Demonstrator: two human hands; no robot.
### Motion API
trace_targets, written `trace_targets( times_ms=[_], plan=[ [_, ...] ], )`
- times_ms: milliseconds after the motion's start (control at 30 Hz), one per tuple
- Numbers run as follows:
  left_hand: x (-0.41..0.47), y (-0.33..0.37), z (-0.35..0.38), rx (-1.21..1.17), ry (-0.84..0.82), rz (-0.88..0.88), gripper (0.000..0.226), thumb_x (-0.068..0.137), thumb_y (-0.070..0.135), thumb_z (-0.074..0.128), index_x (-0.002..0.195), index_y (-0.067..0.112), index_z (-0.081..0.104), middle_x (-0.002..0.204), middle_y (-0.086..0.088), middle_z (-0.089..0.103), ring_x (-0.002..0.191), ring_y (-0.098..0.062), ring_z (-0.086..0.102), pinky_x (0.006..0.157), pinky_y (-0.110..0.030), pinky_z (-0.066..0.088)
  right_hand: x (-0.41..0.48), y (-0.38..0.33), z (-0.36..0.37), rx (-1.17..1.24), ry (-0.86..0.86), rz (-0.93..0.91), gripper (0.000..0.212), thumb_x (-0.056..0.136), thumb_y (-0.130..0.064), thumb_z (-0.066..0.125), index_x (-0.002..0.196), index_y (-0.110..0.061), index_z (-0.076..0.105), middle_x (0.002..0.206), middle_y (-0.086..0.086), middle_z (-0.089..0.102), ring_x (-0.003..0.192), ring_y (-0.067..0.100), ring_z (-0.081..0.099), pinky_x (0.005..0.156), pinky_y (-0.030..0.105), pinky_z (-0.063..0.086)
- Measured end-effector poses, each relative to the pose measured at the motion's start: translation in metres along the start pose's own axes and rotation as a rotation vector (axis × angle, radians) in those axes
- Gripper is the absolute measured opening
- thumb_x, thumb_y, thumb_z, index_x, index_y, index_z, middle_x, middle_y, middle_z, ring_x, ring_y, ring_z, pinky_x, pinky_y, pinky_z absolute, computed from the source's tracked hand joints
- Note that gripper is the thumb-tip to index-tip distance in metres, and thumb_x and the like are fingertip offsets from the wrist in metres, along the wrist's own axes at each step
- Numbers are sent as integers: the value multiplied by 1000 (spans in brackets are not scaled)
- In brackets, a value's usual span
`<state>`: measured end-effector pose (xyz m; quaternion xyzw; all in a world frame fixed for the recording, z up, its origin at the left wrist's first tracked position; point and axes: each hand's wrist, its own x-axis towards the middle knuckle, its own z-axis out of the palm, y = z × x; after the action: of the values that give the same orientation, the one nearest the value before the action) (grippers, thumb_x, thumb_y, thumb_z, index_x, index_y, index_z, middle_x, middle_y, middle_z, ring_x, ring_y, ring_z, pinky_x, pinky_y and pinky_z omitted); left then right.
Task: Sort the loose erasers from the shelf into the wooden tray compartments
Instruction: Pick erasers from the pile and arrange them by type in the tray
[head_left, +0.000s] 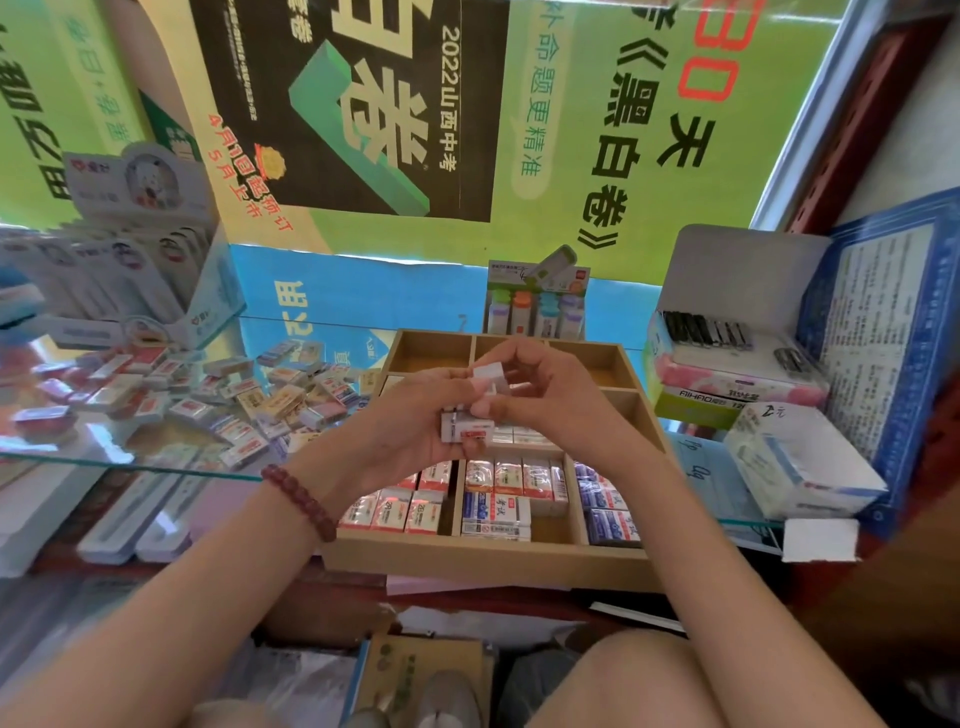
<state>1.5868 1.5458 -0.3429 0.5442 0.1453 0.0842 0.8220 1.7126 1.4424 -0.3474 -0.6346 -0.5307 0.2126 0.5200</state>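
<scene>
Erasers, two: left grip (415, 434) holds red-labelled eraser (469, 431), right grip (545, 400) pinches white eraser (489, 375).

A single wide-angle camera on the person's head looks forward and steeply down, close above the light wooden compartmented tray (483, 561) on the clear glass shelf (104, 461), with green printed posters (623, 104) behind.

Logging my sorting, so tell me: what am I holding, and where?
Left hand grips red-labelled erasers by their sides; right hand pinches a white eraser at its end.
</scene>
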Motion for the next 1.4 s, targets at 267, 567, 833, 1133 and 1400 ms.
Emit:
trace_targets(
  times_ms=[267, 567, 833, 1133, 1400],
  plan=[
    [-5, 8, -8, 66, 188, 13, 14, 95, 10, 47, 103, 3, 56, 84, -9, 55, 63, -12, 52, 47, -17, 46, -1, 8, -16, 22, 92, 62, 26, 91, -13, 61, 111, -27, 68, 108, -8, 69, 98, 5, 61, 84, 22, 51],
    [-3, 4, -20, 38, 458, 99, 11, 92, 10, 56, 101, 12, 51, 90, -11, 58, 74, -17, 55, 52, -20, 49, 11, 18, 15, -572, -45, 189, 43, 84, -19, 70, 123, -32, 57, 113, -13, 52, 101, 5, 51, 81, 19, 44],
    [-5, -1, -26, 345, 497, 182, 15, 85, 14, 65, 98, 13, 58, 89, -6, 61, 67, -11, 55, 56, -20, 49, 8, 20, 3, -697, -57, 227, 21, 83, -23, 71, 96, -34, 58, 87, -16, 56, 77, 3, 53, 64, 16, 45],
    [3, -13, -20, 750, 501, 335, 19, 73, 17, 77, 89, 17, 66, 89, 3, 69, 70, -3, 60, 58, -12, 45, 5, 13, -5, -329, 33, 176, 15, 87, -34, 65, 101, -27, 64, 88, -10, 65, 81, 4, 60, 74, 25, 49],
    [13, -27, -13, 653, 459, 232, 17, 81, 25, 70, 93, 16, 63, 86, 3, 72, 80, -9, 68, 62, -17, 51, -1, 13, -6, -244, -42, 233, 21, 85, -28, 69, 105, -29, 62, 106, -11, 64, 85, 7, 62, 68, 21, 49]
  ],
)
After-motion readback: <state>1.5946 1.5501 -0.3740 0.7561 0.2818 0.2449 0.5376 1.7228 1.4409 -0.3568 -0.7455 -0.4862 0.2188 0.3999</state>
